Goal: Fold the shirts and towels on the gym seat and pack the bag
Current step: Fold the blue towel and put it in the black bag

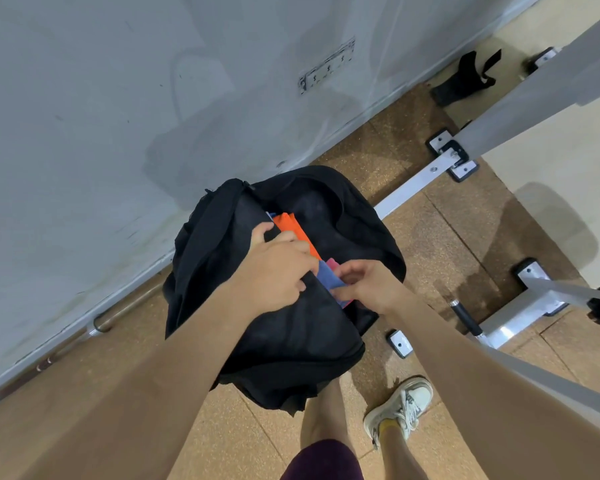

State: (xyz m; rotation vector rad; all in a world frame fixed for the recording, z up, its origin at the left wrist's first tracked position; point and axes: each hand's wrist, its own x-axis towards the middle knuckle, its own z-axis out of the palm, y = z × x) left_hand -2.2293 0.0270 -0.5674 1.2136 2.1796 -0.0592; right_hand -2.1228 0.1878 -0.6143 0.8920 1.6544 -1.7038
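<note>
Black bag (291, 341) sits open on the cork-brown floor (430, 237), close to the foot of the grey wall (118, 98), and I am looking straight down into it. Inside its mouth stand folded pieces: an orange cloth (293, 226) towards the far side, then a blue cloth (328, 277) with a pink cloth (331, 263) just behind it. My left grip (278, 268) is curled tight round the bag's near opening edge, thumb on the flap, knuckles touching the orange cloth. My right grip (364, 284) is narrow, thumb and fingers pinching the blue cloth at its near corner. Both forearms reach down from the lower edge of view. Along the wall's base lies a metal bar (97, 323). To the right, a white machine frame (409, 188) is bolted to the floor, and a pale sneaker (402, 407) stands just beside the bag's near end.
</note>
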